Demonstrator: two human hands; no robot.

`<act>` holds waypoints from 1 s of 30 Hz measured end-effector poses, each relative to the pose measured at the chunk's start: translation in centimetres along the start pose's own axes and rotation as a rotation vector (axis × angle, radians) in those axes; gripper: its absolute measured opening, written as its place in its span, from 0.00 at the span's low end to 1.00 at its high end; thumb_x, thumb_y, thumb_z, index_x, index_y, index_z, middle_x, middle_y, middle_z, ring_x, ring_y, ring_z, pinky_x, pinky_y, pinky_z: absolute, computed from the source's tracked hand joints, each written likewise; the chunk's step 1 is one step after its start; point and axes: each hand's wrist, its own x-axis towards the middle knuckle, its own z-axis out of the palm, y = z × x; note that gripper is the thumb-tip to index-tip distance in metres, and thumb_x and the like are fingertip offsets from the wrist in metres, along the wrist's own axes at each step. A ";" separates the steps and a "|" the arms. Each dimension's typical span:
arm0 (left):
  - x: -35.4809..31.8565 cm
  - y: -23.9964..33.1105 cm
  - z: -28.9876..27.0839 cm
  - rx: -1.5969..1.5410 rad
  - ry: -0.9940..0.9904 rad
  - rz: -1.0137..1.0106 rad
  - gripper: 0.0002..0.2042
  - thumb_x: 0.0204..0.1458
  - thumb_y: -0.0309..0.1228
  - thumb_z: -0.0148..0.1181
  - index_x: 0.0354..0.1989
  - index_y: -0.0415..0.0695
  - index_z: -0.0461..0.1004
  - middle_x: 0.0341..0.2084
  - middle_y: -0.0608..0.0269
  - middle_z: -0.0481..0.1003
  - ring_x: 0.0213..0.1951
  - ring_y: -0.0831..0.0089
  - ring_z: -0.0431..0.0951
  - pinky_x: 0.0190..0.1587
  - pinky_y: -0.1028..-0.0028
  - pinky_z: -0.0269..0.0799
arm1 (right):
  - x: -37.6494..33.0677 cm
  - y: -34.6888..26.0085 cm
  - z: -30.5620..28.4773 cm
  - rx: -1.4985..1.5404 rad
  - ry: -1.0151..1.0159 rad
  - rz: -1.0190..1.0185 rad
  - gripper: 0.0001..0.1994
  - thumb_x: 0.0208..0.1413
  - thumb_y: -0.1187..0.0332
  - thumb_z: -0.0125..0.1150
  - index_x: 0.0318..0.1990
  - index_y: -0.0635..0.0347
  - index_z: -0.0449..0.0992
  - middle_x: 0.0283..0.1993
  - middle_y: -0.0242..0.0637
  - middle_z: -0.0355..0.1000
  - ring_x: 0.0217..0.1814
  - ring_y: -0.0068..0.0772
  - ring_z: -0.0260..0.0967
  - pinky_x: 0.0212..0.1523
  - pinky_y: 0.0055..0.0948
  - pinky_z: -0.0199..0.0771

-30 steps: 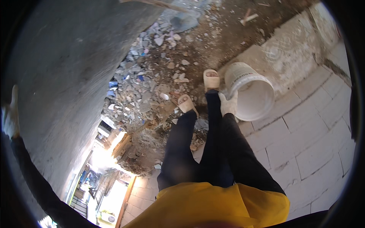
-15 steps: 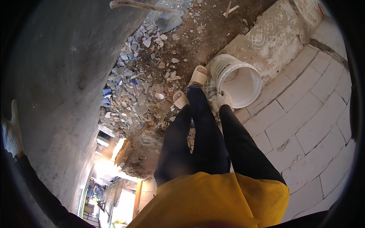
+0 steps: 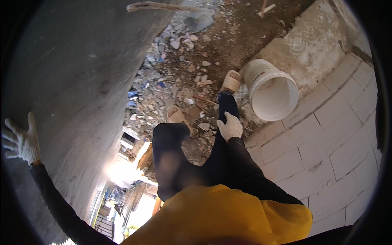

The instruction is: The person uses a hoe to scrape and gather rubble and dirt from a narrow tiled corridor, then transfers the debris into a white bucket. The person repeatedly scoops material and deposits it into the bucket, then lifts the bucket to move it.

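Note:
My left hand (image 3: 19,141), in a white glove, lies flat with fingers spread against the grey concrete wall (image 3: 73,81) at the far left. In the middle, my right hand (image 3: 230,126), also gloved, rests on my right knee with nothing in it. A white plastic bucket (image 3: 272,90) lies tipped on its side just right of my right foot, its open mouth facing me and looking empty. My feet wear beige sandals (image 3: 231,81) and stand on rubble.
Broken stone, tile shards and dirt (image 3: 179,69) cover the ground ahead. A white block wall (image 3: 326,139) runs along the right. A wooden stick (image 3: 159,6) lies at the top. Below left, a gap (image 3: 130,179) opens onto a bright lower level.
My right hand has come down onto my knee, and my left knee has lifted and bent. The view has shifted closer to the bucket and rubble.

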 end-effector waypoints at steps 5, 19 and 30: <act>3.3 6.7 -2.7 -0.100 0.097 0.057 0.46 0.60 0.63 0.66 0.83 0.58 0.58 0.81 0.50 0.59 0.80 0.39 0.54 0.76 0.31 0.46 | 1.5 -0.5 0.8 0.047 0.039 0.118 0.33 0.64 0.53 0.69 0.71 0.63 0.75 0.68 0.56 0.77 0.71 0.57 0.74 0.72 0.48 0.73; 11.5 53.0 11.1 -0.920 -0.913 0.751 0.26 0.57 0.52 0.69 0.58 0.48 0.84 0.48 0.49 0.87 0.48 0.51 0.89 0.51 0.55 0.83 | 17.3 -9.3 6.8 0.715 0.230 0.089 0.39 0.69 0.44 0.62 0.76 0.65 0.69 0.75 0.57 0.71 0.81 0.46 0.66 0.76 0.43 0.67; -32.7 57.9 0.6 -1.627 -1.207 0.057 0.39 0.65 0.41 0.60 0.81 0.40 0.52 0.35 0.40 0.84 0.33 0.39 0.86 0.37 0.44 0.81 | 40.2 -22.5 17.6 1.245 0.128 0.256 0.15 0.64 0.60 0.75 0.47 0.58 0.76 0.34 0.35 0.73 0.24 0.31 0.73 0.25 0.38 0.87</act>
